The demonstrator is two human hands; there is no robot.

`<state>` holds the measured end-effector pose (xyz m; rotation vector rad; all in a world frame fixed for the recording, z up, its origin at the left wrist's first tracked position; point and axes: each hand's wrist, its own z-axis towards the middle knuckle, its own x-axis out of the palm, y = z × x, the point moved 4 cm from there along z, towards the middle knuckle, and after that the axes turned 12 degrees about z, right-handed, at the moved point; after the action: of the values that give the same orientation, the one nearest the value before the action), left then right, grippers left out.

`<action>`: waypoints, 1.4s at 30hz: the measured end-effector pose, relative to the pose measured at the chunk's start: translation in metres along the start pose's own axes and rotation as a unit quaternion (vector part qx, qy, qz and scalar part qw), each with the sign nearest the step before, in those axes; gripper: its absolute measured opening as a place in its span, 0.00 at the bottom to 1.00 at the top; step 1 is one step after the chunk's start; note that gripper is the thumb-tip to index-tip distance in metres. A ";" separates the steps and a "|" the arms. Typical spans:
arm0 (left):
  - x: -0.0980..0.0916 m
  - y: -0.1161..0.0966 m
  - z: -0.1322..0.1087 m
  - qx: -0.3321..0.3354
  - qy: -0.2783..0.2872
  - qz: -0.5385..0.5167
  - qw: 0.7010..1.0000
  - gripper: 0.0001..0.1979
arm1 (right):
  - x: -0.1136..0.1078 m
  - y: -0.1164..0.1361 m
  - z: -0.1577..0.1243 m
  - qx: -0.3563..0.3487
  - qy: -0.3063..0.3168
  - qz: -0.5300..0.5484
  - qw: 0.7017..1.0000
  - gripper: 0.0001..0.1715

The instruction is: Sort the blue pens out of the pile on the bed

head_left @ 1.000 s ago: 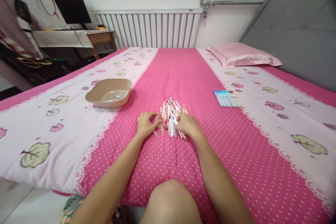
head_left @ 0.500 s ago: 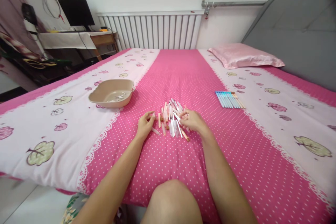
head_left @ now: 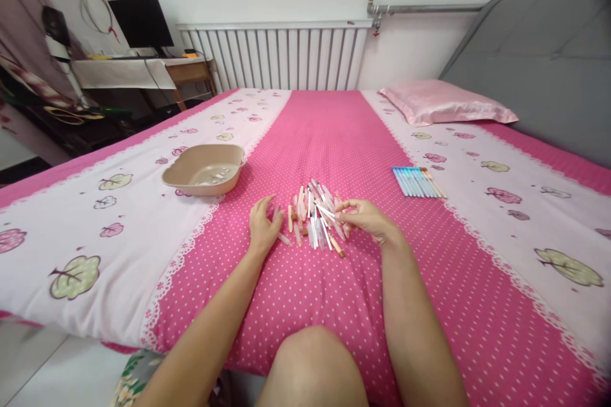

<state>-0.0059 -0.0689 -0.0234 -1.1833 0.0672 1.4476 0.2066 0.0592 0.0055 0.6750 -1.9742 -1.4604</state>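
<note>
A loose heap of slim pens (head_left: pixel 312 216), pink, white, clear and peach with a few brown ends, lies on the pink dotted bedspread before me. My left hand (head_left: pixel 262 224) rests at the left side of the heap, thumb and fingers apart. A pinkish pen (head_left: pixel 275 210) shows in the gap between them, and a pale pen (head_left: pixel 285 239) lies just below. My right hand (head_left: pixel 365 219) hovers at the heap's right edge, its thumb and forefinger slightly parted by the end of a white pen (head_left: pixel 325 211). Its other fingers are partly hidden.
Blue pens (head_left: pixel 414 182) lie in a neat row at the right, with a few peach ones at the row's end. A beige plastic basin (head_left: pixel 203 187) with small pale pieces inside sits at the left. A pink pillow (head_left: pixel 446 102) lies farther back.
My left hand has opened from a pinch around a pinkish pen. My right hand has drawn a little to the right, with its fingers spreading. The heap looks nearly the same.
</note>
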 end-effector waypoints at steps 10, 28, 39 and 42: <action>0.005 -0.019 -0.009 0.069 0.031 0.158 0.984 0.14 | 0.015 -0.001 0.008 -0.086 0.060 0.079 0.991 0.15; -0.004 -0.018 -0.008 0.075 -0.022 0.100 0.992 0.05 | 0.037 -0.002 0.018 -0.174 0.061 0.099 0.978 0.16; -0.007 -0.019 -0.013 0.079 -0.031 0.058 0.995 0.07 | 0.040 0.003 0.017 -0.270 -0.005 0.113 0.956 0.17; -0.007 -0.018 -0.014 0.074 -0.037 0.057 0.995 0.07 | 0.037 0.006 0.016 -0.279 -0.030 0.137 0.950 0.15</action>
<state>0.0147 -0.0773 -0.0147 -1.0176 0.1908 1.5574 0.1690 0.0453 0.0133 0.1038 -1.5019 -1.7574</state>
